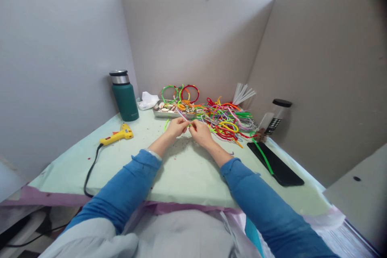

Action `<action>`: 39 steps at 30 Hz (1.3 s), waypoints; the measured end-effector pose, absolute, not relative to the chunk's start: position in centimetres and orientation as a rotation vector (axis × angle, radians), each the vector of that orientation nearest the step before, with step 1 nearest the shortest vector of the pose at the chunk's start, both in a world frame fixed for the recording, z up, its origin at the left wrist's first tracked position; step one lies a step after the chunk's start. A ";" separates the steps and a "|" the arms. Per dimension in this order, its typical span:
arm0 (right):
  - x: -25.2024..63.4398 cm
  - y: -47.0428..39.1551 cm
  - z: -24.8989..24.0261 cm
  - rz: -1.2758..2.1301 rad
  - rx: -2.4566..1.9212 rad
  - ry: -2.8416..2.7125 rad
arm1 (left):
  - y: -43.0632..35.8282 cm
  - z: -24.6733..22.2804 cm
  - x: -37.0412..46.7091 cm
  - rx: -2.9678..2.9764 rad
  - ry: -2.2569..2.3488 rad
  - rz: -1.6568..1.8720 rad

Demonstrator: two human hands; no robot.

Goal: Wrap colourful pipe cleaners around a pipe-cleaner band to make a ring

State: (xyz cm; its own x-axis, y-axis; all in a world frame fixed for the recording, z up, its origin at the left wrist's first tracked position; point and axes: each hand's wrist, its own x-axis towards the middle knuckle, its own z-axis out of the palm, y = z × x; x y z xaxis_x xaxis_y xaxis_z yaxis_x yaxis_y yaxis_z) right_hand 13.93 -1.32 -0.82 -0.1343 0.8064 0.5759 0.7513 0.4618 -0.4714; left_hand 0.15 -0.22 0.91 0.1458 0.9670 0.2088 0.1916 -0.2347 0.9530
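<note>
My left hand and my right hand meet over the middle of the table, fingertips nearly touching. Both are closed in a pinch on a thin pipe cleaner; its pale purple end sticks up and away to the left. A bit of yellow-green shows between the fingertips, but the fingers hide most of the piece. Just beyond the hands is a metal tray of shells. A tangled heap of coloured pipe cleaners lies to the right of it.
Green and red rings lean behind the tray. At left are a yellow glue gun with a black cord and a green bottle. White sticks, a black-lidded container and a black flat object are at right. Grey partitions enclose the table.
</note>
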 end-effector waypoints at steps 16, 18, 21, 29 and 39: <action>15.0 -1.0 -0.8 0.431 -1.112 -1.959 | -0.9 1.9 -0.5 1.384 1.045 1.129; 14.9 -1.0 -0.8 0.515 -1.077 -1.922 | -1.0 2.0 -0.5 1.375 1.023 1.117; 14.8 -0.9 -0.5 0.659 -1.008 -1.869 | -1.0 2.1 -0.6 1.364 0.995 1.108; 14.6 -0.8 -0.4 0.810 -0.950 -1.760 | -0.8 1.9 -0.7 1.578 1.074 1.119; 14.6 -0.9 -0.9 0.654 -0.898 -1.768 | -0.4 1.5 -0.6 1.856 1.275 1.120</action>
